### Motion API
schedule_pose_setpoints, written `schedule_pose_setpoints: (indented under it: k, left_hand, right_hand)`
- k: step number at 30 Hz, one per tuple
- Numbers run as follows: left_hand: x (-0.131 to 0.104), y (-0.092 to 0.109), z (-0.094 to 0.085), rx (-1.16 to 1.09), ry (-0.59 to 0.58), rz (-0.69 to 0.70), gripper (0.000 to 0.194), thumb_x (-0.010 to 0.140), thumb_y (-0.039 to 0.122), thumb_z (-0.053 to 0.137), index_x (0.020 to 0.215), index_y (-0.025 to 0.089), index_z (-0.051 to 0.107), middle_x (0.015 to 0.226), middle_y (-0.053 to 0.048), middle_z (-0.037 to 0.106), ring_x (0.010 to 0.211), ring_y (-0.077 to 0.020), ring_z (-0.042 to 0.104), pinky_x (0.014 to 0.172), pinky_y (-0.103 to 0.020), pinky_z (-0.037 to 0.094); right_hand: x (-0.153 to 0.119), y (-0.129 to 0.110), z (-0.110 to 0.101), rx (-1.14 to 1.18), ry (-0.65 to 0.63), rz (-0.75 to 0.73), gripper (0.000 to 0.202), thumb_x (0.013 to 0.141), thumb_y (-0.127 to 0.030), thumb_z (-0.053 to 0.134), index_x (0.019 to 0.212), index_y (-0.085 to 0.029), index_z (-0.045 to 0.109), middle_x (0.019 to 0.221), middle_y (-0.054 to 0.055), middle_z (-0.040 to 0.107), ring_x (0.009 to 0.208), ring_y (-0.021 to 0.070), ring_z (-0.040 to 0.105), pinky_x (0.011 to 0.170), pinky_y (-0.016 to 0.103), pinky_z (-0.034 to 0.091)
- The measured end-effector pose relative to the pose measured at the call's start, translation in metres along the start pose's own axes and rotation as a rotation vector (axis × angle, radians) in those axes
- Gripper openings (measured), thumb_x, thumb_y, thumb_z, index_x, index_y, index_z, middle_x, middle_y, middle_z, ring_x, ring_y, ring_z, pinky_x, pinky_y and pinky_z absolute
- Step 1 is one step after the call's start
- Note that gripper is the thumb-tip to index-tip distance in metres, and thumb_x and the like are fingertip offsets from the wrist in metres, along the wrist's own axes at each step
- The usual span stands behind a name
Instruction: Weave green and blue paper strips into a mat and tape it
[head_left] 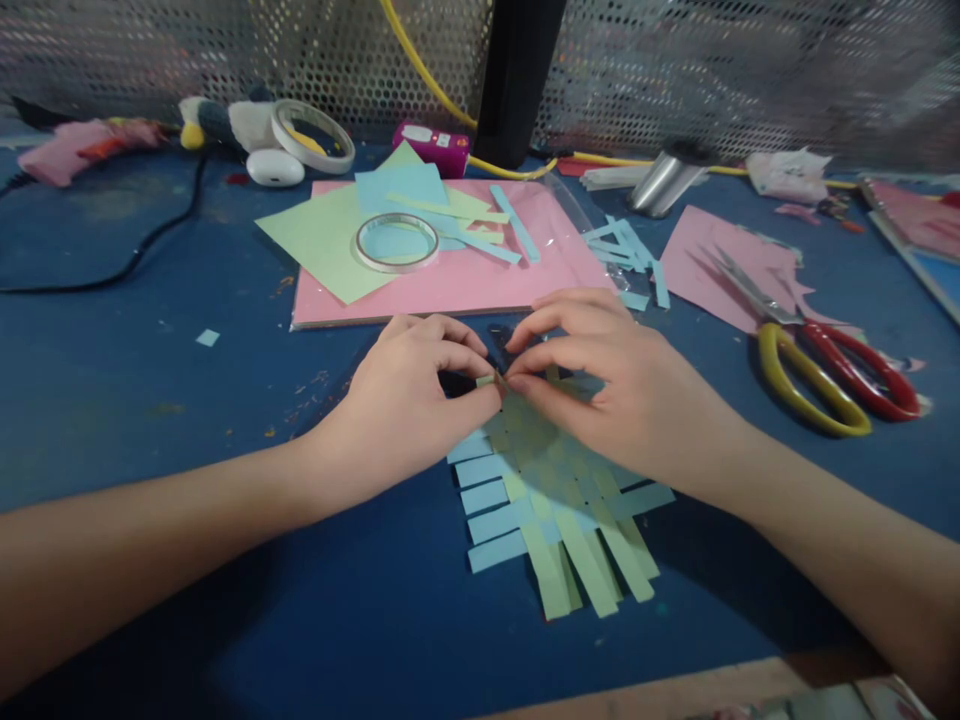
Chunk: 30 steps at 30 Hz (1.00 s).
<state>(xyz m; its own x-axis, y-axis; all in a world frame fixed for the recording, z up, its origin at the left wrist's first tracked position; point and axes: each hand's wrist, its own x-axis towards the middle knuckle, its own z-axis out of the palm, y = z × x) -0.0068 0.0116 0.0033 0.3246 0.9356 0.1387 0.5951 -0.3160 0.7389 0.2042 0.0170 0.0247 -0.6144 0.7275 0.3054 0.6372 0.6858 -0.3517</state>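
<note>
A woven mat of pale green and light blue paper strips (551,515) lies on the blue table, its loose strip ends spread toward the front and left. At its far left corner my left hand (420,395) pinches the end of a green strip between thumb and fingers. My right hand (600,375) meets it there, thumb and index fingertips closed on the same strip end, and its palm covers part of the weave. A small dark object (499,337) shows partly between the two hands; I cannot make out what it is.
Behind the hands, a pink paper pack (450,290) carries green and blue sheets and a tape roll (397,262). Scissors with yellow and red handles (810,370) lie right, by pink paper (690,250). A metal cylinder (664,185) and another tape roll (337,158) are farther back.
</note>
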Motion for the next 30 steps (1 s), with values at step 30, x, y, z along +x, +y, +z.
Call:
schedule_pose_setpoints:
  k: [30]
  left_hand:
    - [0.0004,-0.0037,0.0032,0.005,0.017,0.033,0.013,0.081,0.026,0.072,0.070,0.026,0.077,0.104,0.002,0.074,0.104,-0.0228,0.062,0.099,-0.042,0.043]
  right_hand:
    - [0.0015,-0.0064,0.0047,0.067,0.078,0.148,0.010,0.090,-0.018,0.062,0.081,-0.021,0.066,0.101,0.008,0.061,0.101,0.0251,0.061,0.084,0.040,0.049]
